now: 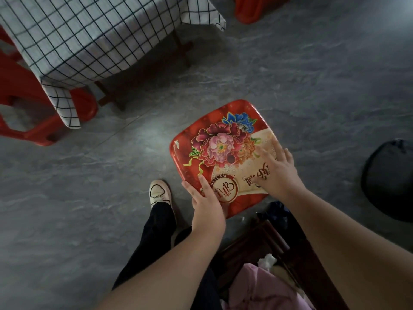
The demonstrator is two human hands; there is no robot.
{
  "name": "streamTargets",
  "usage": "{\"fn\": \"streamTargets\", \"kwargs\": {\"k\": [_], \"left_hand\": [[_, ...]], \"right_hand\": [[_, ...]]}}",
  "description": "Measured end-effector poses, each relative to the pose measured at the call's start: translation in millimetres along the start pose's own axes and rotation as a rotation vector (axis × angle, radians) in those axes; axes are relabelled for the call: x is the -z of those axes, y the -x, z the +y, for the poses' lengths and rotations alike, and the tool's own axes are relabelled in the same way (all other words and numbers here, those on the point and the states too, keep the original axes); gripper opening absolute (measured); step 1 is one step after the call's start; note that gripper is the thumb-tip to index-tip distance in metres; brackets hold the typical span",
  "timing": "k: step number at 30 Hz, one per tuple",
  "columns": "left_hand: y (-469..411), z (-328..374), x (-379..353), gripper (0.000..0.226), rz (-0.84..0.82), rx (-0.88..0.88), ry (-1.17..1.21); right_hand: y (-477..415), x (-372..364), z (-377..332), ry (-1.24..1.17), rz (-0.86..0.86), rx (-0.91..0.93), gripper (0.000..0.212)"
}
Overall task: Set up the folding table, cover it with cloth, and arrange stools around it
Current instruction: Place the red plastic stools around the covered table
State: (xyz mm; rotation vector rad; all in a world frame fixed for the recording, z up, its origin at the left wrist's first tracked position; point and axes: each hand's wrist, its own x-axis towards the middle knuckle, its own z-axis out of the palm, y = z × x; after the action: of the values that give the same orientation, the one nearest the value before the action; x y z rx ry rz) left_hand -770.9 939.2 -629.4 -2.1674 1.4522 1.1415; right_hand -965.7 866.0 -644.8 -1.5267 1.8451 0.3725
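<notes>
Head view: grips near edge of floral-seat stool [221, 151] w/ left hand [207, 206], thumb on top, and presses right hand [279, 171] flat on the seat, fingers spread wide, pinching nothing; stool low over grey floor [290, 74], just beside own shoe [159, 193], apart from table [181, 47] under check cloth [89, 36]. Could tilt or slip out w/ only one real grip, and land on the shoe. Could also snag the hanging cloth corner if pushed in too fast.

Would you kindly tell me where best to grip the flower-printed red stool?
By the seat rim of the stool, at opposite edges, from above: the seat faces up, broad and flat, so its rim should be easy to hook. The left hand grips its near edge.
</notes>
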Motion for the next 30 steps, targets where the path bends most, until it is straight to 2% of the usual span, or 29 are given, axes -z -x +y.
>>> {"fn": "streamTargets", "kwargs": {"k": [3,6,9,13,19,25,30], "left_hand": [[0,-2,1,0.112,0.003,0.002,-0.033],[1,-10,15,0.089,0.033,-0.034,-0.098],[3,-29,43,0.078,-0.023,-0.111,-0.132],[19,-51,101,0.071,0.027,-0.165,-0.147],[74,-93,202,0.068,0.063,-0.211,-0.222],[161,-148,300,0.068,0.231,-0.263,-0.242],[217,-209,361,0.068,0.344,-0.256,-0.212]], "right_hand": [[3,0,-8,0.043,-0.010,-0.039,0.097],[10,5,-24,0.097,-0.027,-0.064,0.090],[26,19,-52,0.184,-0.036,-0.006,0.080],[62,49,-99,0.171,-0.002,0.059,0.074],[147,111,-166,0.147,0.068,0.133,0.068],[246,156,-242,0.158,0.151,0.245,0.065],[307,158,-313,0.142,0.208,0.335,0.064]]}}
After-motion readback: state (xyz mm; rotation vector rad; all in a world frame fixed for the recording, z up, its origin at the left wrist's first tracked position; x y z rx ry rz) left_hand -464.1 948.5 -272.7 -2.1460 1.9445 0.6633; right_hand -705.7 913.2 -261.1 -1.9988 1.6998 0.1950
